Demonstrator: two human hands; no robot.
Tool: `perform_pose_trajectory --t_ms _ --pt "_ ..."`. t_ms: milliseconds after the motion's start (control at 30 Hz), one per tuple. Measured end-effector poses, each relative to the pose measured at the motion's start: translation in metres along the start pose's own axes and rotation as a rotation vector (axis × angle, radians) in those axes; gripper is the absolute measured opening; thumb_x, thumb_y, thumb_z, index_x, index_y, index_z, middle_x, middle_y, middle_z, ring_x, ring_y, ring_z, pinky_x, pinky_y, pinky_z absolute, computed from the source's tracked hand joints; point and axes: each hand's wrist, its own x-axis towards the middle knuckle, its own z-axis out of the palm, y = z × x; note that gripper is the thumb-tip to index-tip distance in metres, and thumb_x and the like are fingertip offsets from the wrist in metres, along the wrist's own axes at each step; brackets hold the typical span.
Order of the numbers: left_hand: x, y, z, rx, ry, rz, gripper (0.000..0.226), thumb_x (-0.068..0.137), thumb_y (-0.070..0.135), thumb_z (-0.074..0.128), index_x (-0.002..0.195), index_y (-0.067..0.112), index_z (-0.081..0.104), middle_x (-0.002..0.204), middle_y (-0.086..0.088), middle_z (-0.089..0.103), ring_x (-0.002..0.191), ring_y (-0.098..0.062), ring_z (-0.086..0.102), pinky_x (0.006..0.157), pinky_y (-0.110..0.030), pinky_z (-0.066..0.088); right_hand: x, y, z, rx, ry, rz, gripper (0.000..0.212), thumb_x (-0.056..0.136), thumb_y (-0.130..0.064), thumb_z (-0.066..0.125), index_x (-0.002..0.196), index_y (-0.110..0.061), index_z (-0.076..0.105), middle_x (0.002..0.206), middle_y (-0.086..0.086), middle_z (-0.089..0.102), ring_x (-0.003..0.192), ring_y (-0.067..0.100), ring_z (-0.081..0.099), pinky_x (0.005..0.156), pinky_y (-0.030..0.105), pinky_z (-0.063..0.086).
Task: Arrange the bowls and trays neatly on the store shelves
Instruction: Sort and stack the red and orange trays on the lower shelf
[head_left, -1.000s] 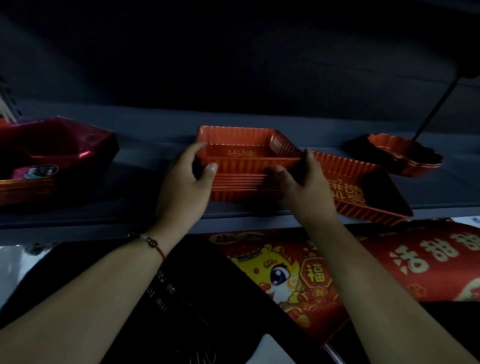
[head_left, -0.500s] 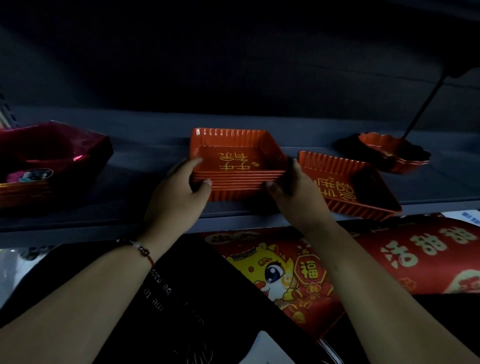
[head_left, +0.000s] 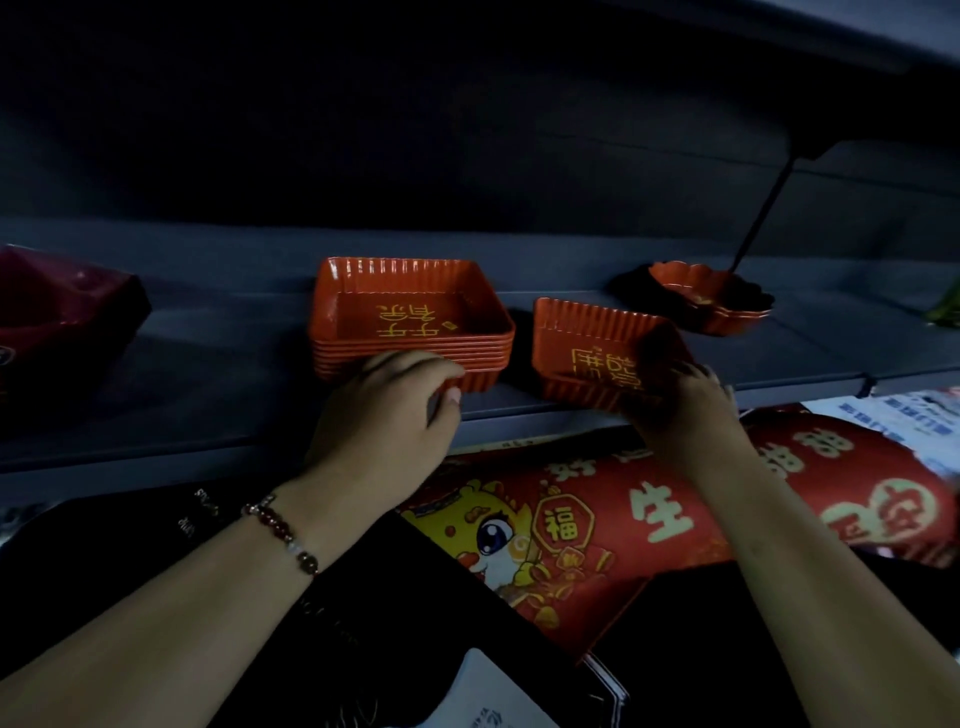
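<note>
A stack of several red square trays with gold characters sits flat on the dark shelf. My left hand is at the stack's front edge, fingers curled over the lower rims and thumb underneath. To the right lies a second red ribbed tray, turned at an angle with its front corner over the shelf edge. My right hand grips that tray's near right corner. A red flower-shaped bowl stands further back on the right.
A dark red stack of trays sits at the shelf's left end. Below the shelf lie a red banner with a cartoon dragon and black bags. A thin black bracket rod slants down behind the bowl.
My right hand left the stack and took hold of the angled tray on the right. My left hand slid from the stack's left corner to the middle of its front.
</note>
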Motion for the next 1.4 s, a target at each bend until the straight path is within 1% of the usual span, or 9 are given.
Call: perform_pose_trajectory --t_ms 100,267,367,467,700,867,1000,1167,1400 --pt "-0.002 0.01 0.01 -0.013 -0.022 0.054 0.025 0.094 0.03 0.053 0.116 0.027 0.065 0.117 0.012 0.062 0.11 -0.011 0.052 0.091 -0.033 0.046 -0.005 0.024 0.006 -0.021 -0.031 -0.014 0.07 0.073 -0.055 0.043 0.131 -0.017 0.056 0.133 0.015 0.055 0.128 0.04 0.042 0.104 0.053 0.035" --pt "-0.005 0.022 0.025 -0.013 -0.088 0.071 0.024 0.095 0.032 0.052 0.114 0.028 0.065 0.113 0.013 0.062 0.107 -0.011 0.052 0.088 -0.03 0.045 -0.01 0.031 0.0 -0.004 0.08 -0.095 0.034 0.085 -0.009 0.065 0.118 -0.003 0.064 0.119 0.019 0.063 0.115 0.039 0.053 0.104 0.049 0.035" --pt "-0.005 0.026 0.031 -0.04 -0.105 0.069 0.023 0.094 0.03 0.053 0.113 0.025 0.066 0.111 0.01 0.063 0.105 -0.013 0.055 0.088 -0.031 0.045 -0.015 0.037 -0.003 0.089 0.076 -0.009 0.03 0.089 -0.015 0.06 0.118 -0.009 0.061 0.107 0.011 0.064 0.099 0.031 0.059 0.076 0.026 0.041" --pt "-0.007 0.029 0.037 -0.1 -0.127 0.043 0.022 0.094 0.028 0.055 0.112 0.022 0.067 0.111 0.008 0.065 0.104 -0.014 0.057 0.086 -0.028 0.045 -0.023 0.037 -0.011 0.148 0.052 0.036 0.01 0.09 -0.014 0.057 0.094 -0.007 0.063 0.073 -0.005 0.052 0.079 0.024 0.06 0.053 0.02 0.031" --pt "-0.01 0.034 0.049 -0.484 -0.249 -0.17 0.037 0.094 0.033 0.057 0.129 0.043 0.052 0.12 0.018 0.056 0.114 -0.003 0.053 0.097 -0.03 0.044 -0.046 0.035 -0.035 0.451 0.144 0.061 0.018 0.086 -0.022 0.062 0.102 -0.02 0.071 0.093 -0.005 0.064 0.084 0.012 0.058 0.068 0.026 0.043" --pt "-0.016 0.059 0.04 -0.702 -0.315 -0.235 0.055 0.087 0.051 0.06 0.136 0.056 0.036 0.123 0.021 0.049 0.107 0.003 0.053 0.092 -0.029 0.043 -0.059 0.031 -0.052 0.488 0.203 0.006 0.016 0.084 -0.023 0.069 0.099 -0.028 0.069 0.106 -0.01 0.055 0.1 0.005 0.05 0.079 0.017 0.035" --pt "-0.022 0.075 0.035 -0.81 -0.33 -0.296 0.044 0.075 0.066 0.058 0.118 0.06 0.048 0.1 0.014 0.066 0.097 -0.006 0.063 0.092 -0.035 0.048 -0.073 0.024 -0.065 0.487 0.196 -0.069 0.019 0.084 -0.021 0.071 0.091 -0.038 0.064 0.119 -0.012 0.047 0.109 -0.001 0.041 0.084 0.008 0.03" --pt "-0.022 0.083 0.028 -0.883 -0.186 -0.337 0.017 0.08 0.053 0.067 0.086 0.038 0.063 0.089 0.008 0.073 0.088 -0.015 0.07 0.092 -0.049 0.052 -0.084 0.014 -0.079 0.5 0.264 -0.139 0.017 0.085 -0.021 0.068 0.091 -0.037 0.066 0.122 -0.018 0.043 0.104 -0.014 0.036 0.077 -0.005 0.031" --pt "-0.021 0.084 0.017 -0.972 -0.016 -0.344 0.016 0.079 0.043 0.074 0.079 0.032 0.062 0.092 0.002 0.073 0.09 -0.022 0.071 0.091 -0.048 0.054 -0.08 0.007 -0.083 1.157 0.297 0.053 0.023 0.08 -0.025 0.069 0.1 -0.034 0.063 0.123 -0.004 0.057 0.114 0.015 0.057 0.099 0.039 0.047"
